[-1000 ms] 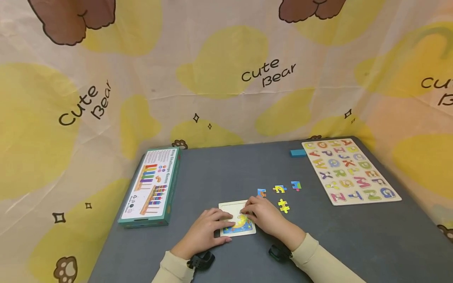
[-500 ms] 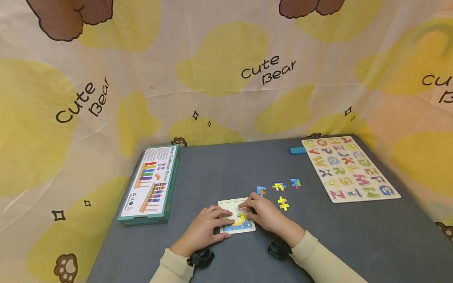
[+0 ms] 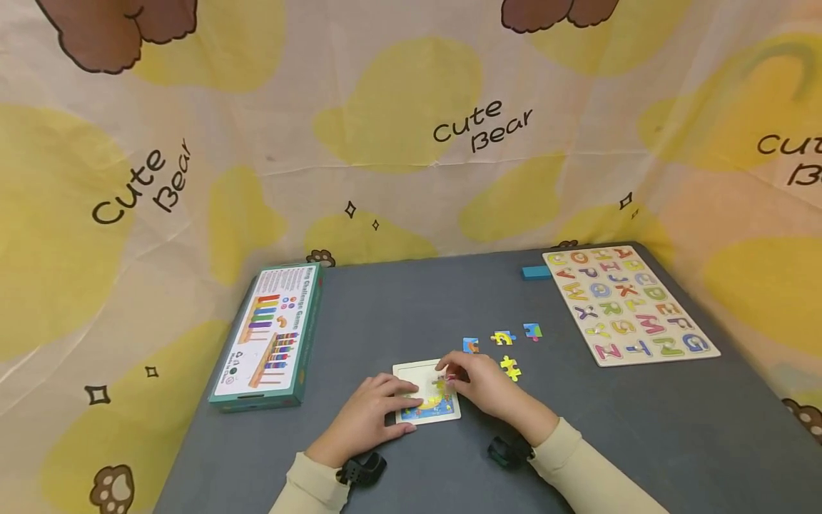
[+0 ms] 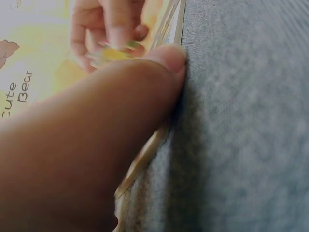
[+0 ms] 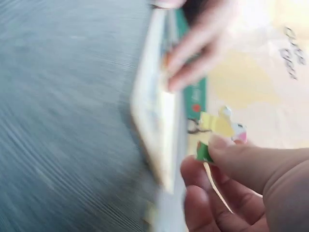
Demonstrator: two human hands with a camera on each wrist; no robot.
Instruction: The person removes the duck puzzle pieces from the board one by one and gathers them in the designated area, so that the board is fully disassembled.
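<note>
A small square puzzle tray point(image 3: 414, 371) lies on the grey table, with a blue and yellow picture filled in along its near side. Fairly straight fingers of my left hand point(image 3: 366, 417) rest on the tray's left part, the thumb by its near edge. Over the tray's right side, my right hand point(image 3: 480, 384) pinches a puzzle piece point(image 5: 222, 125) between thumb and fingers. This piece is yellow with green and pink parts, and shows raised above the tray in the right wrist view. Several loose puzzle pieces point(image 3: 503, 338) lie just beyond the right hand.
A boxed ring game point(image 3: 266, 332) lies at the left of the table. At the back right, a wooden alphabet board point(image 3: 632, 307) lies beside a blue block point(image 3: 536, 273). A printed cloth point(image 3: 398, 107) hangs behind and at the sides.
My right hand reaches farther over the tray, then draws back slightly right with the puzzle piece in its pinch. My left hand stays on the tray. The head view shifts slightly.
</note>
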